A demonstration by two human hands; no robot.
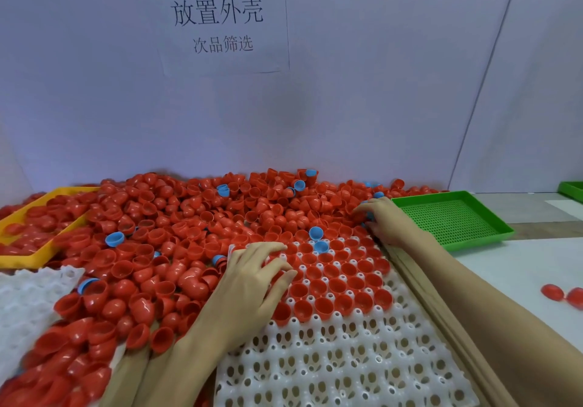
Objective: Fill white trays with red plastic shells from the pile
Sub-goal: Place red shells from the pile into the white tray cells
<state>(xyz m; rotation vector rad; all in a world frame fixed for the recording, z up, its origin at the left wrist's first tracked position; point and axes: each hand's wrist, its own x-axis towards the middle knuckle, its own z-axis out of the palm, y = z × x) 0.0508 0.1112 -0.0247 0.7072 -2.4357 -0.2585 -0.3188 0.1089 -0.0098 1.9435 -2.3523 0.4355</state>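
Setting: a pale partition wall with a printed paper sign [220, 24] stood behind a worktop buried in loose parts.

Item, pile [176, 226]: I logged a broad heap of red shells, glossy cup-shaped halves, lying at all angles, with a few blue shells [315, 233] mixed in.

Item, white tray [331, 343]: dimpled grid, far rows filled with red shells mouth-up, near rows bare. One blue shell [321, 246] sat among the filled rows.

Left hand [252, 280]: fingers spread, resting on shells at the tray's left edge. Right hand [383, 220]: fingers curled into the pile's right side; whether they pinched a shell I could not tell.

Risks, as I judged them: blue shells slipping into the tray; shells seating tilted or doubled; a sweep spilling shells.

Nearby: a yellow tray [34, 258], a green tray [454, 220].
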